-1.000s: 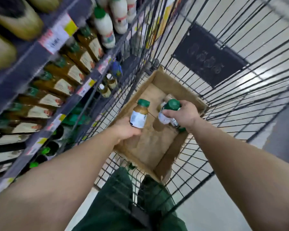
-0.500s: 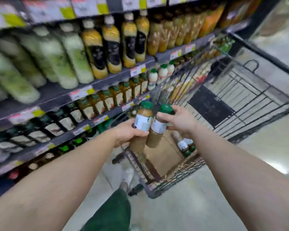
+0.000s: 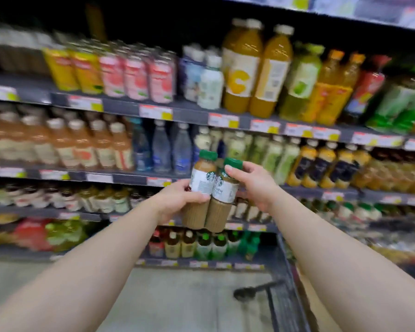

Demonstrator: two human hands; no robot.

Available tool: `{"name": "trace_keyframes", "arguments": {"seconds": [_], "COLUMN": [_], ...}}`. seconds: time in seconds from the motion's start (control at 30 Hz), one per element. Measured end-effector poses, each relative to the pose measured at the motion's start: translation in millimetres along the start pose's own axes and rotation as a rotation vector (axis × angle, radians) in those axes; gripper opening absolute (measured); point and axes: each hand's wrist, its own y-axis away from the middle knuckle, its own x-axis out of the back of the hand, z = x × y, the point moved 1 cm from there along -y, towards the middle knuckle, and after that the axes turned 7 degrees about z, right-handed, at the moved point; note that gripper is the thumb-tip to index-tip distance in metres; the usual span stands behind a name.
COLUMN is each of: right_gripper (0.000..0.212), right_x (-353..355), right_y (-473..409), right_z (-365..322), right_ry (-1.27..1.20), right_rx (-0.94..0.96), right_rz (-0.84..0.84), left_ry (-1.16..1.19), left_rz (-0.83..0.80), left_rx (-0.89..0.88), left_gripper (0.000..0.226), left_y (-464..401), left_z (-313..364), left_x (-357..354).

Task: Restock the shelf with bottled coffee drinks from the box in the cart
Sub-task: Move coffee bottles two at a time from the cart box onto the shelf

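The shelf (image 3: 130, 109) fills the view, the cart (image 3: 285, 295) at lower right. The left hand (image 3: 177, 202) wraps one coffee bottle (image 3: 199, 195); the right hand (image 3: 256, 185) pinches the other bottle (image 3: 222, 202) by its cap, bottles touching. Best to steady both upright, then seat them among matching green-capped bottles, labels outward

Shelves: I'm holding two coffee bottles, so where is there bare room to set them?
No clear gap shows: the shelves look packed, most around the juice bottles. The stretch behind the left hand, right hand and coffee bottles is hidden. The only bare patch is the floor, between the lowest shelf and the cart.
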Motion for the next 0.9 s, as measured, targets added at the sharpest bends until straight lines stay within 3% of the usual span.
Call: {"name": "trace_keyframes", "arguments": {"seconds": [0.2, 0.3, 0.4, 0.5, 0.63, 0.7, 0.8, 0.9], "right_gripper": [0.010, 0.013, 0.012, 0.024, 0.034, 0.027, 0.034, 0.029], "right_x": [-203.6, -319.5, -422.2, -500.5, -565.2, -582.5, -594.1, -604.9], "right_y": [-16.3, -21.9, -23.0, -30.8, -60.8, -86.0, -127.1, -169.9], "right_z": [-43.8, -62.8, -80.7, -101.0, -135.5, -156.9, -196.5, -227.8], "right_ry": [-0.037, -0.083, -0.119, -0.129, -0.109, -0.104, -0.052, -0.043], "right_rx": [0.076, 0.111, 0.135, 0.184, 0.246, 0.293, 0.428, 0.527], "right_rz": [-0.237, -0.309, -0.382, -0.387, -0.334, -0.274, -0.185, -0.118], "left_ry": [0.094, 0.125, 0.108, 0.077, 0.098, 0.118, 0.119, 0.058], "left_rz": [0.258, 0.348, 0.441, 0.496, 0.607, 0.639, 0.642, 0.681], "left_rx": [-0.055, -0.097, -0.123, -0.128, -0.187, -0.235, -0.306, -0.390], "left_gripper": [0.055, 0.050, 0.059, 0.049, 0.028, 0.029, 0.032, 0.051], "left_y": [69.0, 104.8, 137.3, 154.5, 145.2, 127.8, 91.0, 50.6], "left_z": [1.4, 4.4, 12.3, 25.3, 40.9, 50.7, 76.7, 107.5], "left_x": [184.9, 289.0, 379.1, 453.2, 529.9, 557.2, 595.0, 626.7]}}
